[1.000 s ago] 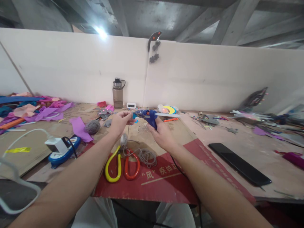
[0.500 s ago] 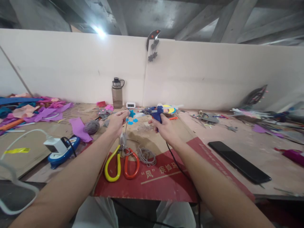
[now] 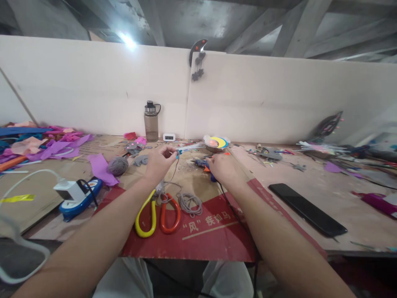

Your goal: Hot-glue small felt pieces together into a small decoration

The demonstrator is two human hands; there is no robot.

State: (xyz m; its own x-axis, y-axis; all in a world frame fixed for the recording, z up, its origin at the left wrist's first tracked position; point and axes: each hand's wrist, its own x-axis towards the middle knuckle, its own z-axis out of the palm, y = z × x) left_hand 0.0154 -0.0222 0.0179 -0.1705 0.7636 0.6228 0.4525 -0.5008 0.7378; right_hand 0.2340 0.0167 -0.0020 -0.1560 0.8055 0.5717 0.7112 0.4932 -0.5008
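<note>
My left hand (image 3: pixel 163 161) is closed in a pinch on a small blue flower cutout (image 3: pixel 178 154), seen nearly edge-on at the fingertips. A thin grey yarn (image 3: pixel 176 169) hangs from there toward a loose coil of yarn (image 3: pixel 190 204) on the cardboard. My right hand (image 3: pixel 223 167) is low over the cardboard, wrapped round a blue glue gun (image 3: pixel 213 178), which is mostly hidden by the hand. Its black cord (image 3: pixel 228 200) runs back under my forearm. Scissors with one yellow and one red handle (image 3: pixel 170 213) lie in front of my left hand.
A water bottle (image 3: pixel 151 124) and a small white clock (image 3: pixel 169 137) stand by the wall. At left are a blue power strip (image 3: pixel 80 198), a grey yarn ball (image 3: pixel 118 166) and purple scraps (image 3: pixel 101 167). A black phone (image 3: pixel 305 209) lies at right, and a bowl (image 3: pixel 214 148) stands behind.
My right hand has lowered the glue gun from the raised position to the cardboard. My left hand has moved slightly right, and the blue flower is now turned edge-on.
</note>
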